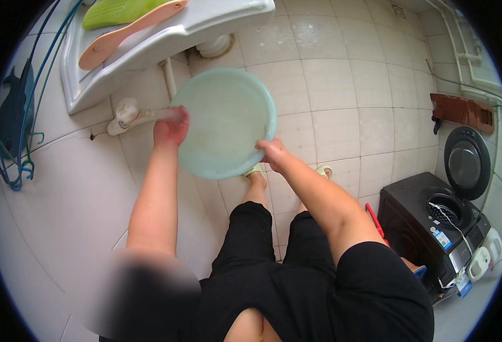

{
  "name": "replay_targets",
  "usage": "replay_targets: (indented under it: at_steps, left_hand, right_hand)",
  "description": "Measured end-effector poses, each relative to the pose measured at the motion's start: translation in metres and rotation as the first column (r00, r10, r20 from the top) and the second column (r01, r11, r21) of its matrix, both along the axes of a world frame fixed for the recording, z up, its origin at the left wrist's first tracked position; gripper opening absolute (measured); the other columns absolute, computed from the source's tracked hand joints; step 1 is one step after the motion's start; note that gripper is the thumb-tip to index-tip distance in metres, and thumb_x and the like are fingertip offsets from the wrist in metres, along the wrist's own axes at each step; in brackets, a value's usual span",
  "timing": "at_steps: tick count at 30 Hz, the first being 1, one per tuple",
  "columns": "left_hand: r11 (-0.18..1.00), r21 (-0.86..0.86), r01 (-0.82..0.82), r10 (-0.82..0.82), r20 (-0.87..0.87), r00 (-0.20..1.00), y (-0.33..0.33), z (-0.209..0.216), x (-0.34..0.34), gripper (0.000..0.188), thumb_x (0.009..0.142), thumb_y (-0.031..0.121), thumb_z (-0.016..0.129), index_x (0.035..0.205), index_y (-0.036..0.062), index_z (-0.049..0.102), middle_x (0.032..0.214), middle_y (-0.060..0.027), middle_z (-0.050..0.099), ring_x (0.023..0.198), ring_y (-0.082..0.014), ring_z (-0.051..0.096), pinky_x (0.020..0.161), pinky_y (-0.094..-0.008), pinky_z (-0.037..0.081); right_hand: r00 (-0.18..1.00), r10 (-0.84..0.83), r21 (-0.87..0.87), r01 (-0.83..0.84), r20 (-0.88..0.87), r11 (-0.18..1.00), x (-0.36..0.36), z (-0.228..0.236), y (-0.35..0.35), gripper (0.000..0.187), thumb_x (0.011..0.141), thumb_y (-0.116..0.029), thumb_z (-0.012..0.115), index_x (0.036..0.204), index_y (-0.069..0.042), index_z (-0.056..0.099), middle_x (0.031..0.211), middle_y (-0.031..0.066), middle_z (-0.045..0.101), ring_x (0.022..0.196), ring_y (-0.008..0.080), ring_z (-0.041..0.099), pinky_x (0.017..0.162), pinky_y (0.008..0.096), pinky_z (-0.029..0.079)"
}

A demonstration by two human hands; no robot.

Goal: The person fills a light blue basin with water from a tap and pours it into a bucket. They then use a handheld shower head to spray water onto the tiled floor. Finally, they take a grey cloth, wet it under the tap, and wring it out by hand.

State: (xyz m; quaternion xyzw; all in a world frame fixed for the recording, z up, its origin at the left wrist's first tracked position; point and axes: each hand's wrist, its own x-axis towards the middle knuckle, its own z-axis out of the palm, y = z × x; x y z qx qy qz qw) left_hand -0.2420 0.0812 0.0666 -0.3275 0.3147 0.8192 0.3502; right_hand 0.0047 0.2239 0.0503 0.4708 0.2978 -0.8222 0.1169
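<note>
At far left, blue and green hangers (16, 183) hang against a pale tiled wall (51, 228), near a white sink (205, 28) whose raised edge bounds the upper left. Below the sink, a white fitting (126, 114) points toward the person's left hand (172, 126), its fingers bent at the left rim of a round basin (225, 119); whether they close on that rim cannot be told. The basin, pale mint green and seemingly plastic, shows a smooth, wide inside, faintly cloudy toward the middle, with a thicker, bluer rim. It is held between the two hands, ahead of the person's knees, partly covering one foot. The right hand (272, 153) grips the lower right rim, thumb over the edge. On that side, beige floor tiles (331, 85) stretch away, leaving broad room to the right, while the sink and wall crowd the left. A slippered foot (325, 171) stands just right of the basin. At far right, well apart, a black washing machine (416, 199) has its round lid (466, 162) raised.
</note>
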Motion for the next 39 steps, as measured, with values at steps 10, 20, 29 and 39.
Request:
replay_targets:
  at_steps: [10,20,29,39]
  left_hand:
    - [0.903,0.279,0.328,-0.342,0.002,0.94,-0.013,-0.011,-0.002,0.015,0.081,0.017,0.046,0.074,0.005,0.051,0.074,-0.0069,0.055,0.067,-0.0176,0.053,0.054,-0.0292,0.044]
    - [0.043,-0.909,-0.414,-0.846,-0.254,0.47,-0.091,-0.038,0.084,0.044,0.079,0.018,0.054,0.115,0.0059,0.033,0.109,-0.0112,0.046,0.089,-0.025,0.051,0.075,-0.0361,0.042]
    - [0.659,-0.601,0.453,-0.433,0.189,0.881,-0.077,0.014,0.161,0.035,0.083,0.019,0.047,0.114,0.0093,0.035,0.109,-0.0075,0.045,0.084,-0.0222,0.051,0.065,-0.0355,0.046]
    - [0.698,-0.344,0.628,-0.529,0.343,0.776,-0.094,0.032,0.187,0.022,0.084,0.022,0.044,0.1,0.0072,0.046,0.09,-0.0078,0.055,0.085,-0.022,0.055,0.069,-0.0354,0.047]
  right_hand:
    - [0.999,0.036,-0.018,-0.036,-0.004,0.999,-0.001,-0.008,0.002,0.049,0.066,-0.01,0.051,0.112,0.002,0.039,0.101,0.0149,0.049,0.088,0.0273,0.052,0.075,0.039,0.046]
    - [0.999,-0.03,0.102,0.034,-0.045,0.994,-0.013,-0.01,0.003,0.05,0.065,-0.008,0.049,0.113,-0.002,0.035,0.091,0.0155,0.05,0.071,0.0255,0.054,0.051,0.0357,0.047]
    - [0.996,0.09,0.125,-0.086,-0.028,0.988,0.013,-0.016,0.002,0.062,0.063,-0.008,0.05,0.121,-0.004,0.03,0.098,0.0163,0.05,0.083,0.0291,0.055,0.057,0.0386,0.051]
    - [0.981,0.19,-0.105,-0.194,-0.046,0.975,0.046,-0.041,0.024,0.055,0.066,-0.012,0.05,0.117,0.001,0.034,0.101,0.0182,0.05,0.084,0.032,0.056,0.067,0.0433,0.05]
